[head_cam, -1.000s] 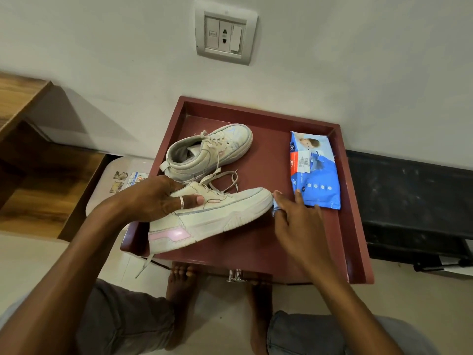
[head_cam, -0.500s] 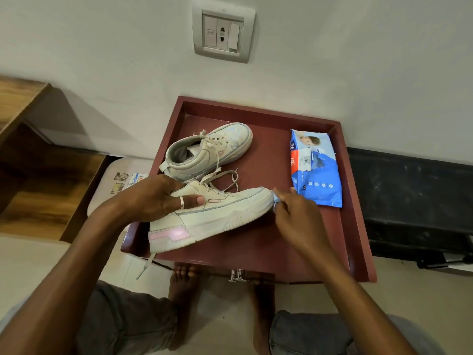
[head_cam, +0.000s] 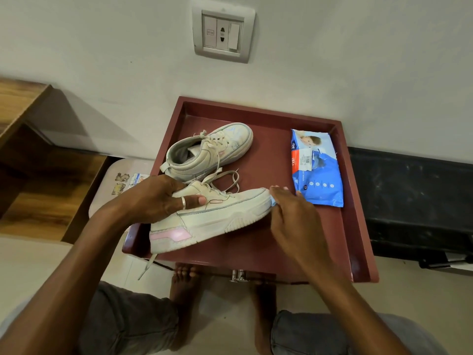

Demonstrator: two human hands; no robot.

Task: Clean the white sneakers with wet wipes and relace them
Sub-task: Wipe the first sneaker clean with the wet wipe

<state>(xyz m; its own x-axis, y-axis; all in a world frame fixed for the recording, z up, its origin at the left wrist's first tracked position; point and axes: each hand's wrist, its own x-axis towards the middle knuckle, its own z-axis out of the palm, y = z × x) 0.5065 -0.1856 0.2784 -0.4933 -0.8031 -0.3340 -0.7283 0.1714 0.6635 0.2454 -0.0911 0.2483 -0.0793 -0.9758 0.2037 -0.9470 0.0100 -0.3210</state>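
Two white sneakers lie on a dark red tray-topped table. The near sneaker has a pink heel patch and loose laces, its toe pointing right. My left hand grips it over the collar, thumb along its side. My right hand pinches a small light-blue wet wipe against the toe of that sneaker. The far sneaker rests behind it, laced, toe pointing right. A blue wet wipes pack lies flat at the tray's right side.
The tray's raised rim runs round all sides. A wall with a socket plate stands behind. A wooden shelf unit is at the left, a black surface at the right. My knees and bare feet are below the table.
My right hand has drawn in from beside the wipes pack to the near sneaker's toe, its fingers curling on the wipe. The left hand has kept its grip.
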